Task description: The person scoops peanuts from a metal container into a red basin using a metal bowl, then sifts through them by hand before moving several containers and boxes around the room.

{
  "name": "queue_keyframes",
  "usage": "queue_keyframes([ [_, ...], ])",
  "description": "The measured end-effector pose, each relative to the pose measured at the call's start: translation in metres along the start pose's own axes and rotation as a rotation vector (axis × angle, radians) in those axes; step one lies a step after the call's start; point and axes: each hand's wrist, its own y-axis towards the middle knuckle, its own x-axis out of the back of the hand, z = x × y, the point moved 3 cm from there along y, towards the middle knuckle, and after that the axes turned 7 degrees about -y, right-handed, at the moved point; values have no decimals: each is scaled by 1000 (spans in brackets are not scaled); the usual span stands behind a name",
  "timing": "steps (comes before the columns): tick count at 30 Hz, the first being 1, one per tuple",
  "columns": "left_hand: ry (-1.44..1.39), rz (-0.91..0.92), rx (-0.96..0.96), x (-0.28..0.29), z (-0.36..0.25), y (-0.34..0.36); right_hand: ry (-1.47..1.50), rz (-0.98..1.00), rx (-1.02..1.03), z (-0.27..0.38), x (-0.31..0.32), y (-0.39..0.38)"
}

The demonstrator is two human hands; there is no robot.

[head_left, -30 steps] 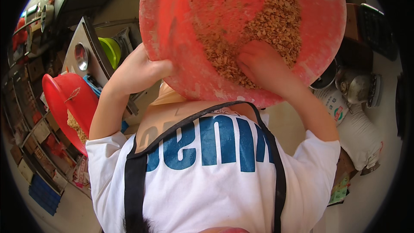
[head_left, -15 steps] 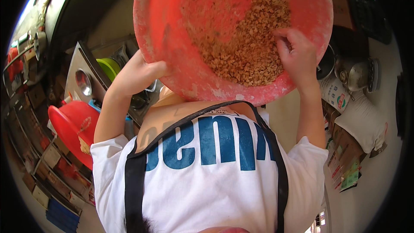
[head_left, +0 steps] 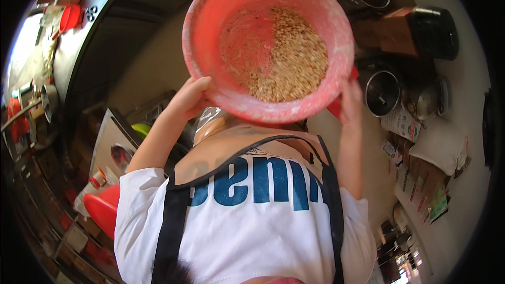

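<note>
Red plastic basin (head_left: 206, 31) of tan flakes (head_left: 297, 58), left hand (head_left: 192, 96) pinching its left edge, right hand (head_left: 349, 101) blurred at opposite side, grip unclear.

Illumination is uneven. The strongest light appears at the far left, where a white patch (head_left: 24, 42) is overexposed (its detail is washed out). The dark recess (head_left: 129, 34) to its right lies in deep shadow. The near white shirt (head_left: 252, 242) is well lit, with soft shading. Motion blur affects the right hand (head_left: 351, 100) and the flakes (head_left: 297, 60) in the red basin (head_left: 268, 111). Straight edges bow toward the blackened periphery.
</note>
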Motion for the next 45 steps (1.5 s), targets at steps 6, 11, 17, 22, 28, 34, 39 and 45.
queue_keyframes([
  [6, -24, 96, 78, -2, -31, 75, 42, -32, 10, 16, -54, 20],
  [11, -63, -28, 102, 29, -90, 130, 346, -65, -164, 18, -117, 66],
  [17, -137, 74, 4, -28, -146, 131, 451, -68, -80, 58, -117, 97],
  [22, -16, -64, 21, -56, -198, 298, 485, -217, -167, 69, -125, 226],
  [28, -6, 45, 71, -190, -221, 397, 420, -392, -171, 92, -46, 299],
  [34, 253, 123, 133, -327, -217, 513, 389, -676, -214, 173, 13, 359],
  [39, 297, 38, 324, -428, -196, 627, 149, -784, -160, 209, 53, 469],
  [45, 268, -120, 825, -475, -165, 784, -1004, -885, 69, 284, 47, 637],
])
